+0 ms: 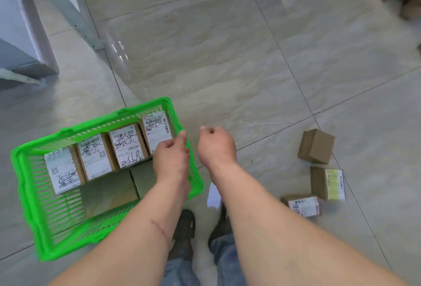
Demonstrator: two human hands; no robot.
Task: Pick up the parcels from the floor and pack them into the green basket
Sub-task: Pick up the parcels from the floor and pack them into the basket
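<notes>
Four labelled parcels [107, 155] line the green basket [29, 185]; three parcels [319, 171] lie on the floor.

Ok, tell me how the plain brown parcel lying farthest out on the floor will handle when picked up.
The plain brown parcel looks like a rigid cardboard box, so it should probably hold its shape. Its flat faces suggest it won't roll. It is small, so likely light enough for one hand, though its contents are hidden.

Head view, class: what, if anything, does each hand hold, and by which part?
Nothing is held. The left hand hangs over the green basket; the right hand, loosely curled, is empty.
</notes>
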